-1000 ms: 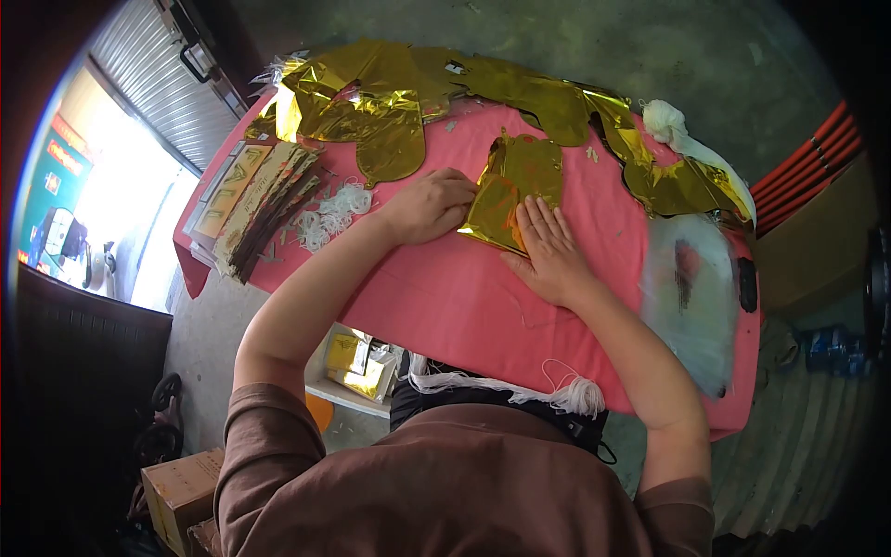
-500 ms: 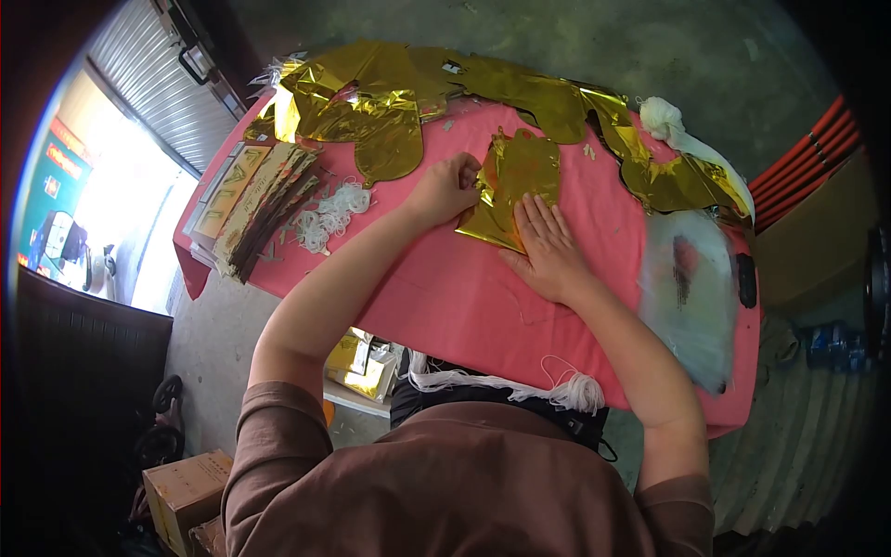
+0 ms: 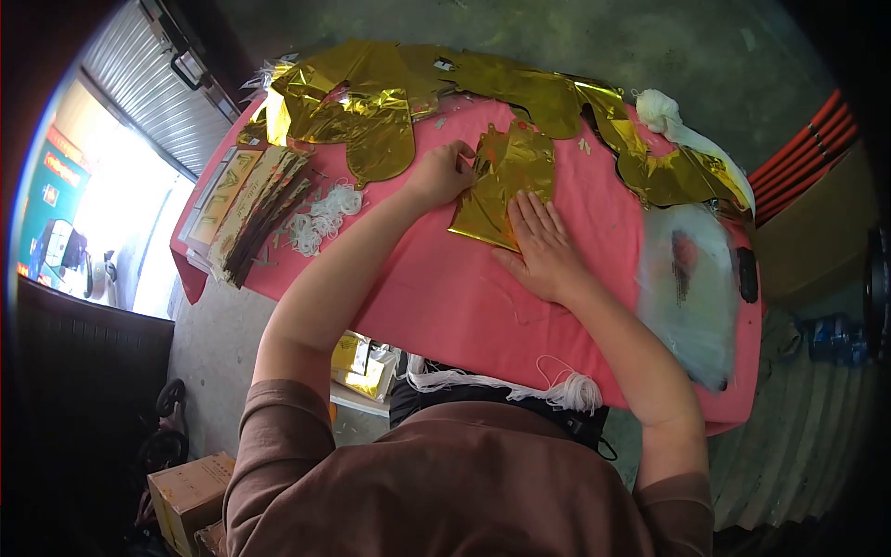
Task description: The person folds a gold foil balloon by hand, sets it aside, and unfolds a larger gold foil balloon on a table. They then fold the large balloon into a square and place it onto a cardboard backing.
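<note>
A folded gold foil balloon (image 3: 509, 172) lies flat on the pink cloth in front of me, its top edge uneven. My right hand (image 3: 545, 249) rests on its lower right part, palm down with the fingers stretched out. At the foil's left edge is my left hand (image 3: 440, 176), its fingers curled in with thumb and forefinger close together. Whatever may be between those fingertips is too small to make out. More gold foil balloons (image 3: 380, 139) lie spread along the far side of the table.
Left on the pink-covered table (image 3: 436, 278) stand bundled printed cards (image 3: 246, 209) and tangled white string (image 3: 325, 215). Clear plastic bags (image 3: 687, 297) and a black object (image 3: 746, 275) lie right. A white string hank (image 3: 574, 394) hangs at the near edge. A cardboard box (image 3: 190, 492) sits on the floor.
My left hand has drawn slightly left, its fingertips now at the foil's edge rather than over it. My right hand stays flat on the foil. The whole view has shifted a little.
</note>
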Action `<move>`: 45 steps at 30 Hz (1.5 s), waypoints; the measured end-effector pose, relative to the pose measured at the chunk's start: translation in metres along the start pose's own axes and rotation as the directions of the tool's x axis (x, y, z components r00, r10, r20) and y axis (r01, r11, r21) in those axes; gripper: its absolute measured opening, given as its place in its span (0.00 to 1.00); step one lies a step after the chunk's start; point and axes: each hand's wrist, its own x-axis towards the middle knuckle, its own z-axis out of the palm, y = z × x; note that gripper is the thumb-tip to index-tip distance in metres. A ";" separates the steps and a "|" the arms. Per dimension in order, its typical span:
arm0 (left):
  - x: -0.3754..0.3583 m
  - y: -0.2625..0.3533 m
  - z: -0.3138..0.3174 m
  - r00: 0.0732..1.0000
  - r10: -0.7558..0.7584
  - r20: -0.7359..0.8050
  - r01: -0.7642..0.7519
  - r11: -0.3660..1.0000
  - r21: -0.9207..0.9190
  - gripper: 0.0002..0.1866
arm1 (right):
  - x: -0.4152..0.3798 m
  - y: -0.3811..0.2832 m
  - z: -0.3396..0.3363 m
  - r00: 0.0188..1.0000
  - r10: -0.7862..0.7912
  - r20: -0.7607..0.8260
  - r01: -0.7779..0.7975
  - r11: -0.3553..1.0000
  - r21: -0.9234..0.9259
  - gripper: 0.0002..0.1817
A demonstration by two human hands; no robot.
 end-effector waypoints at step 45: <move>-0.040 0.003 -0.021 0.933 -0.097 0.346 0.248 0.870 -0.426 0.12 | 0.015 0.044 -0.004 0.829 0.555 -0.068 -0.095 0.260 0.961 0.20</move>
